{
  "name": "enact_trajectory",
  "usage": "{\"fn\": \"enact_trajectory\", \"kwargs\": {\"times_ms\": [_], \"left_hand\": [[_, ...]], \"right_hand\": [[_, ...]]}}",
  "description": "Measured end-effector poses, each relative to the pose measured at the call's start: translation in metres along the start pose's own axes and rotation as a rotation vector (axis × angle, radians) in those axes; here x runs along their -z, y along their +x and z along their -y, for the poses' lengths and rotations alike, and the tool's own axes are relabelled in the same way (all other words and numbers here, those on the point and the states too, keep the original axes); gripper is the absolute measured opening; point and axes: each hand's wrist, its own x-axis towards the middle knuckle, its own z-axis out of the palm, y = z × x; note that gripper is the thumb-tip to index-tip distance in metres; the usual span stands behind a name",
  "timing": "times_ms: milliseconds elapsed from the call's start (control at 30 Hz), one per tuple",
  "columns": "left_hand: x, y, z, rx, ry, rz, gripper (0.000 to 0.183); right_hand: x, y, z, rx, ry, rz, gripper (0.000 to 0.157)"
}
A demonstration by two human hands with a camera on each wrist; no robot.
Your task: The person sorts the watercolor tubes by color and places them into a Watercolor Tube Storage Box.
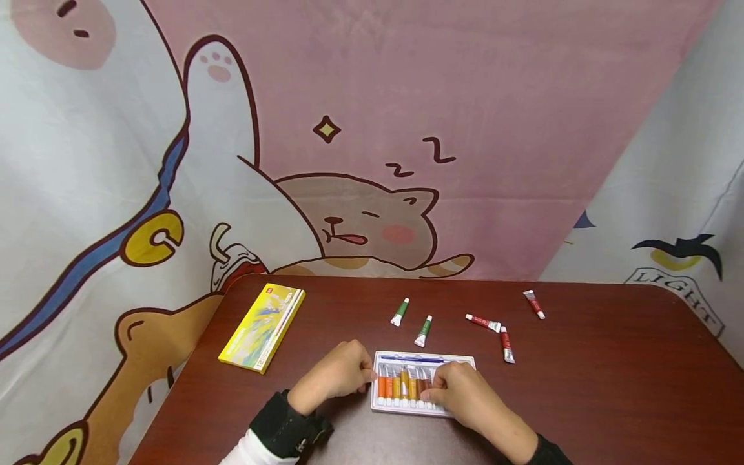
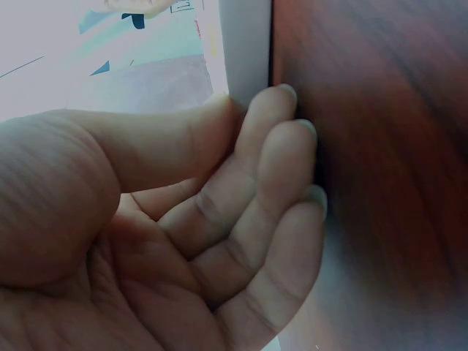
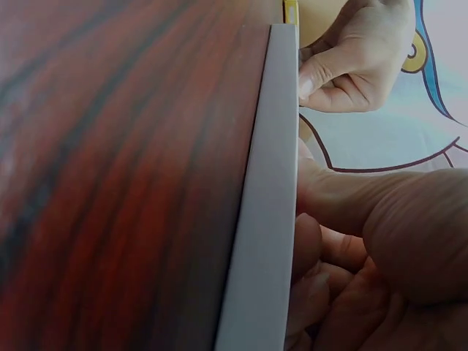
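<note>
A white tray of paint tubes lies on the table, with a row of orange, ochre and brown tubes and a blue paintbrush along its far side. My left hand pinches the tray's left edge between thumb and curled fingers; the left wrist view shows them at the pale wall. Over the tray's right part, my right hand has its fingers bent down at the brown tubes. The tray's side hides those fingertips in the right wrist view, so I cannot tell whether they grip a tube.
Beyond the tray lie two green tubes and, to the right, three red tubes. A yellow paint box rests at the table's left. Behind the brown table hangs a cartoon-printed cloth.
</note>
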Motion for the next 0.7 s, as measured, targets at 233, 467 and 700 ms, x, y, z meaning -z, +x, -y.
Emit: {"fn": "enact_trajectory", "kwargs": {"times_ms": [233, 467, 700], "left_hand": [[0.000, 0.000, 0.000, 0.016, -0.008, 0.009, 0.029], [0.000, 0.000, 0.000, 0.015, -0.008, 0.006, 0.029], [0.000, 0.000, 0.000, 0.002, -0.004, -0.002, 0.028]], "right_hand": [[0.000, -0.003, -0.001, 0.031, -0.016, 0.022, 0.036], [0.006, -0.002, 0.001, 0.092, -0.010, 0.029, 0.033], [0.018, 0.009, 0.003, 0.143, -0.122, -0.037, 0.015]]}}
